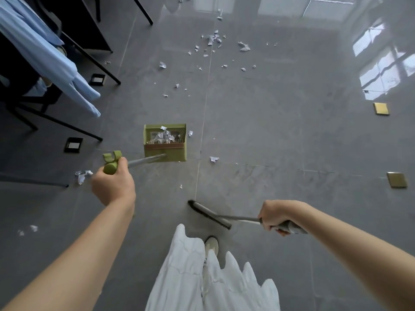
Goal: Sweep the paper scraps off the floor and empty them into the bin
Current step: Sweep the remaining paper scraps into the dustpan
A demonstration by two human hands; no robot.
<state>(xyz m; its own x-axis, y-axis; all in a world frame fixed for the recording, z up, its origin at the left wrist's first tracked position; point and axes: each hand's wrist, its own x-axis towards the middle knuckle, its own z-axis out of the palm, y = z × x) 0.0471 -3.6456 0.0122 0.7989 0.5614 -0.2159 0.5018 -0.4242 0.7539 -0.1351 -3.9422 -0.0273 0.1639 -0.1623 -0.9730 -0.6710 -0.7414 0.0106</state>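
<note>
My left hand (113, 180) grips the green top of a long handle whose green dustpan (165, 153) stands on the grey floor ahead, with white paper scraps inside it. My right hand (275, 217) grips the grey handle of a broom; its dark brush head (210, 213) lies low near my feet. Paper scraps (213, 40) are scattered over the floor farther ahead. One scrap (214, 159) lies right of the dustpan, another crumpled scrap (82, 175) lies left of my left hand. No bin is in view.
Black table legs (96, 63) and a chair draped with a light blue garment (56, 57) stand at the left. Black floor sockets (73, 145) lie near them. Brass floor plates (397, 179) sit at the right. My white clothing and shoe (211, 244) are below.
</note>
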